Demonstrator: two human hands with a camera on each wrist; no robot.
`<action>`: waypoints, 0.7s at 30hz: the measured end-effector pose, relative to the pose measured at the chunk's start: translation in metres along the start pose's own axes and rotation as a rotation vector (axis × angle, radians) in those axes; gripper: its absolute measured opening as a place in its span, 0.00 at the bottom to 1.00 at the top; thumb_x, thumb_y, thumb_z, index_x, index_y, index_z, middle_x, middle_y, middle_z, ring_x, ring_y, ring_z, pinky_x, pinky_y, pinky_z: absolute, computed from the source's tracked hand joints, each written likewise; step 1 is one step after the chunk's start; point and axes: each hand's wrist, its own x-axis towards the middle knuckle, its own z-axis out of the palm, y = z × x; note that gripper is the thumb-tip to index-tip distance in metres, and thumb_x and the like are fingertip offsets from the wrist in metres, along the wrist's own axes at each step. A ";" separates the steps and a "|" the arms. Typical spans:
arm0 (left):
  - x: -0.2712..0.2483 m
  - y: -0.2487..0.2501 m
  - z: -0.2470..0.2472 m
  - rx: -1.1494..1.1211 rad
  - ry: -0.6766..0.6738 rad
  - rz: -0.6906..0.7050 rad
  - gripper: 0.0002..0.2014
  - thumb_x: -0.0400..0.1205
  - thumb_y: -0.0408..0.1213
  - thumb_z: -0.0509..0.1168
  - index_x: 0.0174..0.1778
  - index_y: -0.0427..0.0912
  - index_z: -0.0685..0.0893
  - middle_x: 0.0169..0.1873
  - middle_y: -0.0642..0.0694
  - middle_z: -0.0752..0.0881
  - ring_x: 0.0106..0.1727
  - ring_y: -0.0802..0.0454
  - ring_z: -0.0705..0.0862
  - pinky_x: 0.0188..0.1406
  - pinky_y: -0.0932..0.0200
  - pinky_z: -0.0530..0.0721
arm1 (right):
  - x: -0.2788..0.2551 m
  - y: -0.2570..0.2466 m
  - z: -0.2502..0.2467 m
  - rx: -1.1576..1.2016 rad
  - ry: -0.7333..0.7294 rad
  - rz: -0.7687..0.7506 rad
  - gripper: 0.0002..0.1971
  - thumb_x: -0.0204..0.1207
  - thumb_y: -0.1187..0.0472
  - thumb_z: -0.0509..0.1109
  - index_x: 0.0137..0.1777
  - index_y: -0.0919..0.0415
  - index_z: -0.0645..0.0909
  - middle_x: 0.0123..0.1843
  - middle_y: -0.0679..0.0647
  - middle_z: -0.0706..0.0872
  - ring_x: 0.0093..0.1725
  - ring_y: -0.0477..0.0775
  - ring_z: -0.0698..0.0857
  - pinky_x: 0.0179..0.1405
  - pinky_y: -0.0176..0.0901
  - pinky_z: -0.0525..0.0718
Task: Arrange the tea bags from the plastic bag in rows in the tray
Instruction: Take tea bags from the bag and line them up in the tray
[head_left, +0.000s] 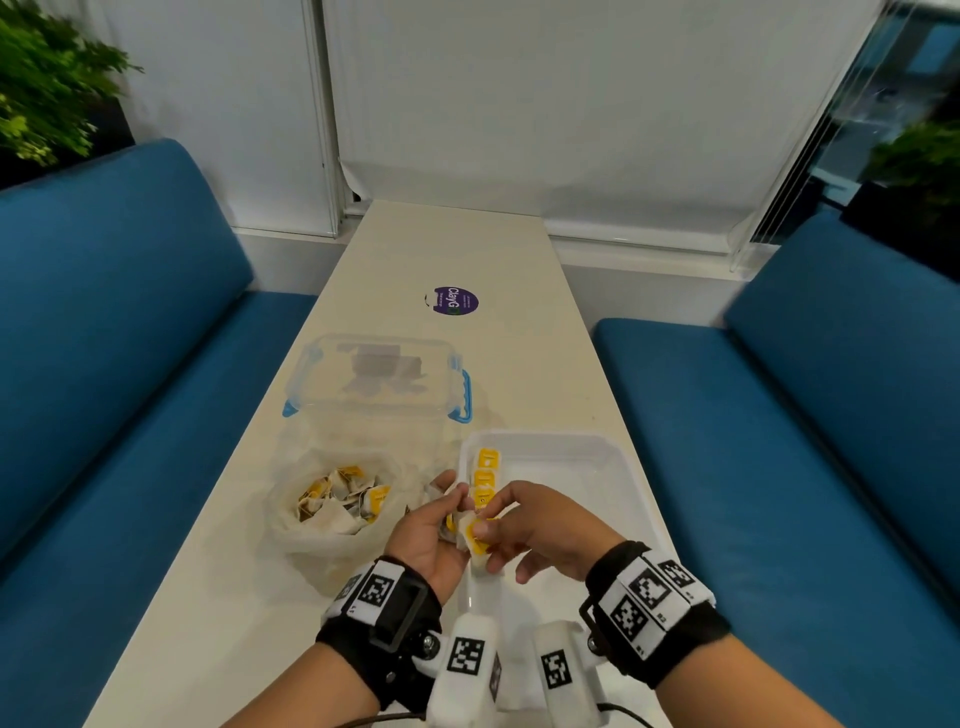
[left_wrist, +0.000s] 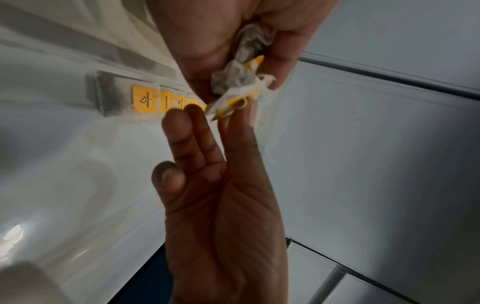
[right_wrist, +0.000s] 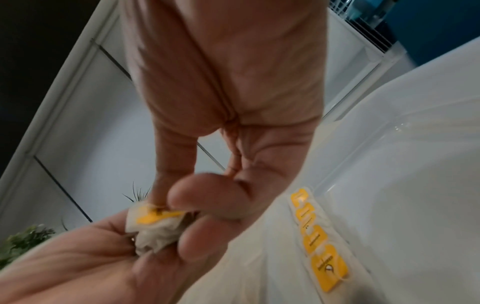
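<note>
Both the left hand (head_left: 434, 535) and right hand (head_left: 540, 530) pinch one tea bag (head_left: 475, 535) over the tray (head_left: 597, 452)'s near-left rim. Only the left wrist view shows a crumpled second bag (left_wrist: 249, 47) in the left palm.

Bare forearms with black wrist straps and white tagged camera units

Each wrist wears a wide black strap (head_left: 382, 631) carrying white blocks printed with black-and-white square markers (head_left: 652, 592). White camera housings (head_left: 467, 662) with similar markers hang beneath, fixed by a metal screw (head_left: 429, 644); a dark cable (head_left: 621, 712) trails off.
</note>
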 end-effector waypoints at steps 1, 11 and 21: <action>0.001 0.000 -0.001 -0.006 0.007 0.008 0.10 0.82 0.25 0.57 0.42 0.42 0.80 0.23 0.46 0.83 0.21 0.57 0.83 0.22 0.64 0.84 | -0.001 0.000 -0.001 0.019 -0.007 0.002 0.13 0.73 0.64 0.75 0.51 0.61 0.73 0.33 0.56 0.86 0.29 0.51 0.86 0.19 0.36 0.77; -0.004 -0.002 0.000 0.102 -0.018 -0.026 0.11 0.84 0.27 0.55 0.43 0.44 0.79 0.30 0.46 0.86 0.21 0.54 0.86 0.23 0.63 0.84 | -0.003 -0.002 -0.004 0.027 0.098 -0.070 0.09 0.72 0.76 0.70 0.44 0.62 0.79 0.29 0.55 0.81 0.24 0.48 0.79 0.21 0.37 0.77; -0.007 -0.001 -0.012 0.129 -0.063 -0.139 0.13 0.81 0.21 0.50 0.45 0.38 0.78 0.29 0.38 0.89 0.32 0.44 0.87 0.26 0.56 0.87 | 0.001 0.000 -0.004 -0.008 0.190 -0.083 0.08 0.73 0.74 0.70 0.46 0.62 0.78 0.31 0.57 0.82 0.27 0.50 0.80 0.21 0.38 0.79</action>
